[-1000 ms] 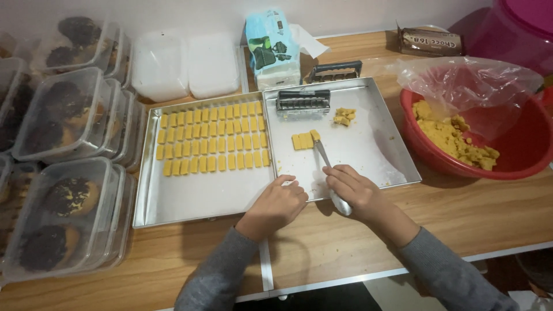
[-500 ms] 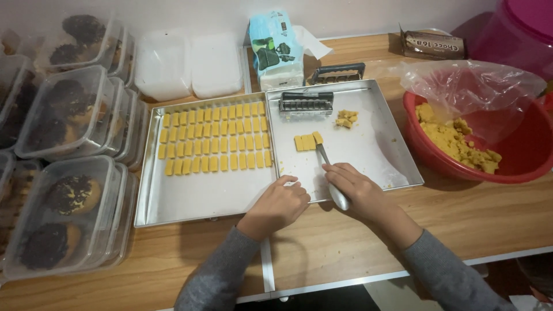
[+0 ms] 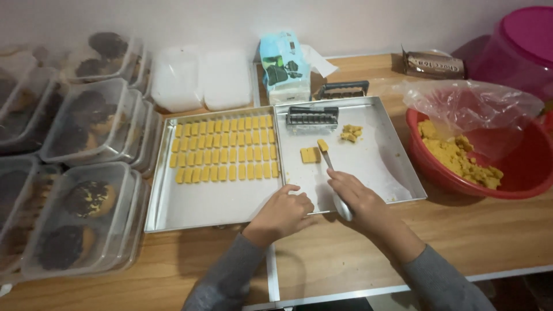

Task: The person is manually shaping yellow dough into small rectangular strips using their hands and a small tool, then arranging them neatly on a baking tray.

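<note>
**Knife under a dough piece, right tray**

Head view. My right hand (image 3: 360,198) is clamped on the handle of a knife (image 3: 333,174); the blade runs up and away from me across the right tray (image 3: 397,167). A small yellow dough piece (image 3: 322,145) sits at the blade tip, touching it. Just left of it lies a dough block (image 3: 309,155), flat on the tray. My left hand (image 3: 283,212) is curled loosely, holding nothing, resting at the near edge where the two trays meet. Hands near each other, not touching.

Left tray (image 3: 190,210): rows of cut yellow pieces (image 3: 224,148) fill its far half; near half bare metal. Right tray, far edge: a metal cutter (image 3: 312,116), with dough crumbs (image 3: 351,133) just right of it. A second cutter (image 3: 343,90) lies on the counter (image 3: 489,230) behind the tray.

Right of the trays: a red bowl (image 3: 438,167) of yellow dough (image 3: 461,158), a clear bag (image 3: 478,112) draped over it. Left of the trays: stacked clear boxes (image 3: 86,190) of dark-topped cookies. Behind: two white lids (image 3: 201,80) and a tissue pack (image 3: 283,66).
</note>
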